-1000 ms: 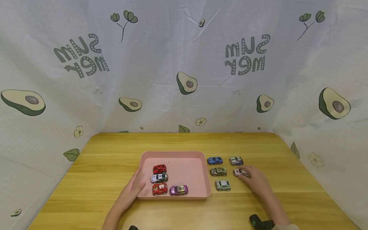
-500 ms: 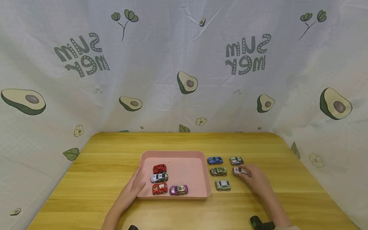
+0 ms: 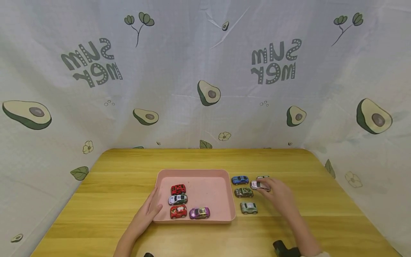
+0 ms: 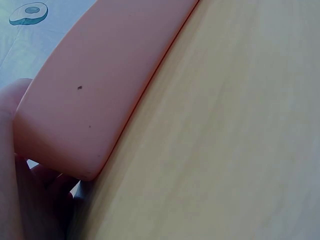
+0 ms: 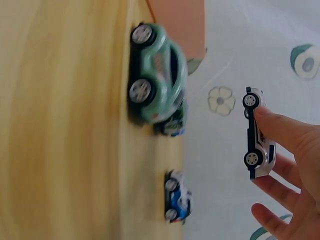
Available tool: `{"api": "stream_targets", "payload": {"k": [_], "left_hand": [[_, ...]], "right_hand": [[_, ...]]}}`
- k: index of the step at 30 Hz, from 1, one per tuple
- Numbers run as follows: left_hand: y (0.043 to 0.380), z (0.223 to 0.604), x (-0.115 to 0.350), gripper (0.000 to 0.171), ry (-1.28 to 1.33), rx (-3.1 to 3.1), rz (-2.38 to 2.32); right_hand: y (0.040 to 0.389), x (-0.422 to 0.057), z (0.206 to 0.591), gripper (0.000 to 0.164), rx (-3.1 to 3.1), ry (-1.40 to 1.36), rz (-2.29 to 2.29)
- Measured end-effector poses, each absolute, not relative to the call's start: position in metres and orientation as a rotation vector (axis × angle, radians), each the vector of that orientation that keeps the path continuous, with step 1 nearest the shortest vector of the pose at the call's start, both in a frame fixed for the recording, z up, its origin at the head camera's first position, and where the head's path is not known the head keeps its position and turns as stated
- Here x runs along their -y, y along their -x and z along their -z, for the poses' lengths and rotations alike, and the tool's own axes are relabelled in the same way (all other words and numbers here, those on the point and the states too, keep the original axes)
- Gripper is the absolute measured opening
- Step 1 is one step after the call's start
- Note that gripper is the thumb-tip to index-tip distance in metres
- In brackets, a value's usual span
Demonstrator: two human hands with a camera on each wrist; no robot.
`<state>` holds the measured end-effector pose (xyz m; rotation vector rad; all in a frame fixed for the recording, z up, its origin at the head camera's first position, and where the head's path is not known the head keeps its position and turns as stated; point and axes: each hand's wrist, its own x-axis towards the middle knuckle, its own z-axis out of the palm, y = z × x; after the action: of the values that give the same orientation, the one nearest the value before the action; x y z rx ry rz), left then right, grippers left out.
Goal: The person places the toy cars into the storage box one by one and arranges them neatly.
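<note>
My right hand (image 3: 280, 196) pinches a white toy car (image 5: 260, 132) between thumb and fingers, lifted above the tabletop. In the head view this car overlaps another toy car (image 3: 262, 177) behind it. My left hand (image 3: 144, 216) holds the front left corner of a shallow pink tray (image 3: 192, 172), thumb over the rim and fingers along the outer left wall. Inside the tray stand a red car with black spots (image 3: 178, 189), a white car (image 3: 177, 199), a red car (image 3: 178, 211) and a purple car (image 3: 199, 213).
Right of the tray, a blue car (image 3: 240, 180), a camouflage-patterned car (image 3: 244, 192) and a pale green car (image 3: 248, 207) stand on the wooden table (image 3: 128, 164). A printed cloth (image 3: 173, 71) hangs behind and at the sides.
My right hand has picked the white toy car up off the table and moved it leftward and up. My left hand and the tray have stayed in place.
</note>
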<state>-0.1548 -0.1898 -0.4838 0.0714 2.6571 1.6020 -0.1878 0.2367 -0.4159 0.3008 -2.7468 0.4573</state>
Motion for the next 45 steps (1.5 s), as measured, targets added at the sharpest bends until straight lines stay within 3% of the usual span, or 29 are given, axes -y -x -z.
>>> {"api": "stream_targets", "payload": {"k": [24,29,45], "left_hand": [[0.154,0.484,0.189,0.067,-0.050,-2.655,-1.606],[0.155,0.483,0.189,0.067,-0.039,-2.642,-1.605],[0.154,0.482,0.189,0.067,-0.029,-2.644,-1.594]], "right_hand": [[0.191,-0.110,0.414,0.027,2.698,-0.560,-0.548],[0.190,-0.094,0.425,0.025,2.658,-0.665,-0.552],[0.193,-0.069,0.453,0.022,2.841,-0.639,-0.619]]}}
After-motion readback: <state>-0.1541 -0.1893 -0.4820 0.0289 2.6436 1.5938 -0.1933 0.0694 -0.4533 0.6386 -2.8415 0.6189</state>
